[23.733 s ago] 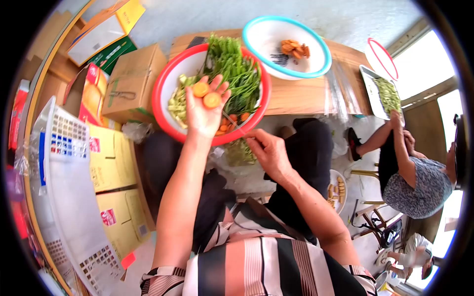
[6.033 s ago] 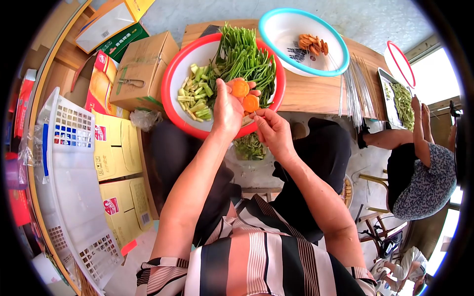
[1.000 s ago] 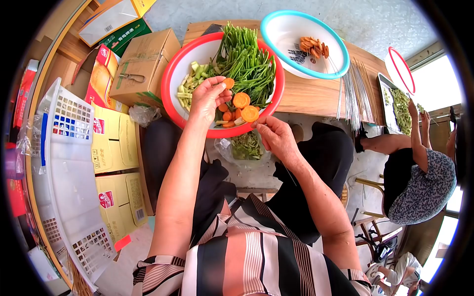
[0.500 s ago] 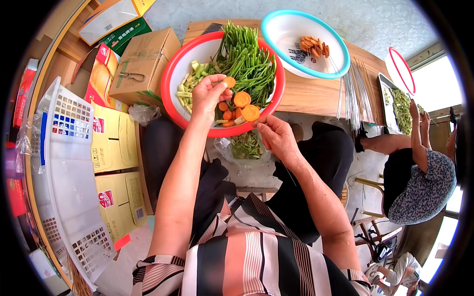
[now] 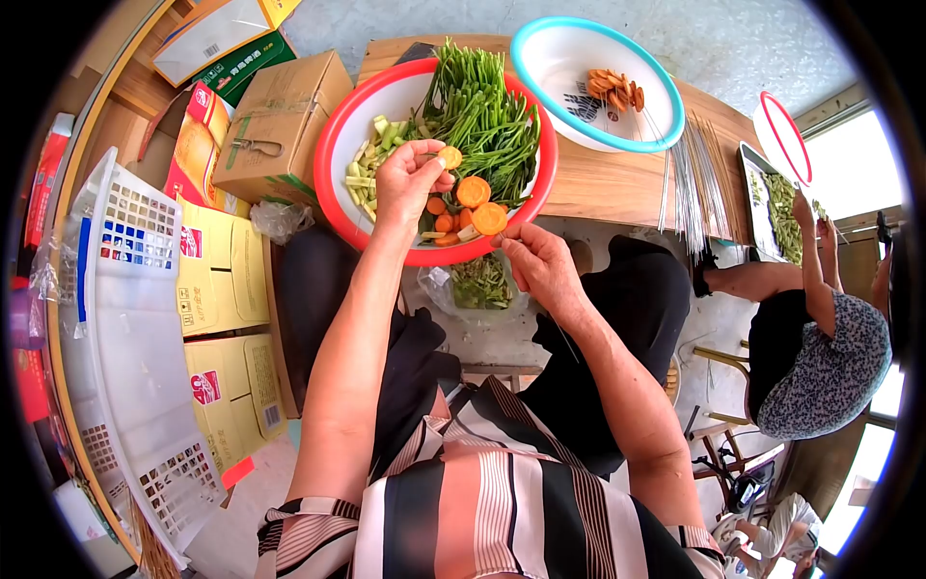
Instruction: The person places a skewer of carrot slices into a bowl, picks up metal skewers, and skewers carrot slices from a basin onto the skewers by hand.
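Two orange carrot slices (image 5: 474,192) sit between our hands, apparently threaded on a thin skewer (image 5: 567,343) whose lower end seems to show beneath our right hand (image 5: 540,262). That hand pinches just below them, probably to steady it, while our left hand (image 5: 413,188) pinches a third slice (image 5: 449,157) by its edge, perhaps leaving its face clear. The red-rimmed basin (image 5: 323,164) sits close to us, likely for easy reach of loose carrot pieces (image 5: 444,224) beside the greens (image 5: 482,121). More skewers (image 5: 690,183) overhang the table (image 5: 598,179), maybe making their ends graspable; the blue-rimmed basin (image 5: 519,58) holds a separate orange cluster (image 5: 614,92).
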